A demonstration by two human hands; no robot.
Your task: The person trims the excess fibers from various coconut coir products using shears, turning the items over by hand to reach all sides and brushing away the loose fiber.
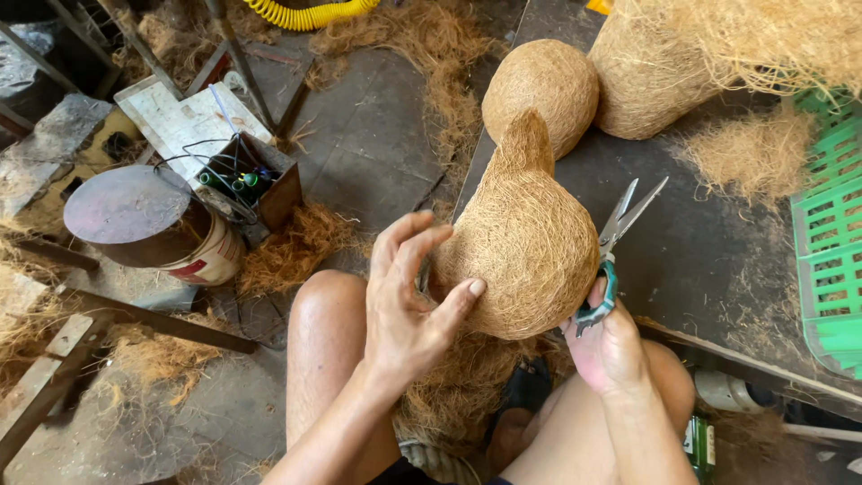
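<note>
The fibre gourd shape [525,242], a brown pear-like form with a narrow neck pointing away, sits above the person's bare knees at the near edge of the dark surface [709,260]. The left hand [409,305] cups its left side, fingers spread and thumb pressed to the fibre. The right hand [611,346] is clenched around the teal handles of scissors [620,238], whose blades stand apart just beside the shape's right flank. Farther back on the surface rest a round fibre ball [543,85] and a larger fibre form [642,76], with loose fibre [754,153] near a green plastic crate [831,242]. On the floor to the left, a small rusty box [260,180] holds wires and green parts, beside a lidded metal can [153,224].
</note>
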